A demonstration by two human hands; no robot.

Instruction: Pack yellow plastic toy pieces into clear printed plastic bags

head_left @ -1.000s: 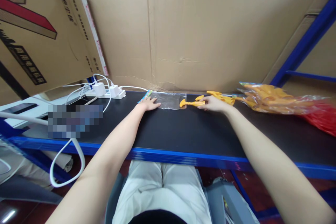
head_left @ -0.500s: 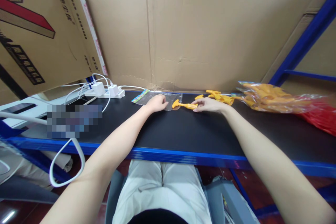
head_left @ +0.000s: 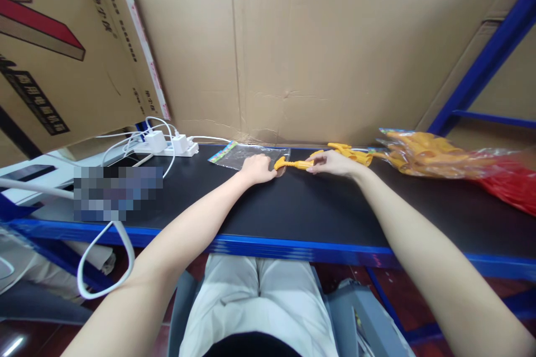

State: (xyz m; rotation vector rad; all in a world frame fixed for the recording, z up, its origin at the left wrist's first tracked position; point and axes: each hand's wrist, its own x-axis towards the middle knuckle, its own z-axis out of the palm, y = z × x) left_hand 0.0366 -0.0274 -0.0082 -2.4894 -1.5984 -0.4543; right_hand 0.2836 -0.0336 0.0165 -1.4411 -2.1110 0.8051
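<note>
My right hand (head_left: pixel 335 164) grips the handle end of a yellow plastic toy hammer (head_left: pixel 299 165), its head pointing left. At the mouth end of a flat clear plastic bag (head_left: pixel 238 155) with a colourful header, my left hand (head_left: pixel 259 169) is closed on the bag's edge. The left thumb lies close beside the hammer head; whether they touch I cannot tell. Behind my right hand, more yellow toy pieces (head_left: pixel 349 153) lie loose on the black tabletop, partly hidden by the hand.
To the right lie a bag of yellow toy parts (head_left: pixel 427 153) and a red bagged item (head_left: pixel 513 184). A white power strip (head_left: pixel 184 149) with plugs and cables is at left. Cardboard (head_left: pixel 326 50) walls the back; a blue rail (head_left: pixel 288 249) edges the table.
My left hand has moved right along the bag to its open end, near the hammer head. The right hand still holds the hammer, nearly in place.
</note>
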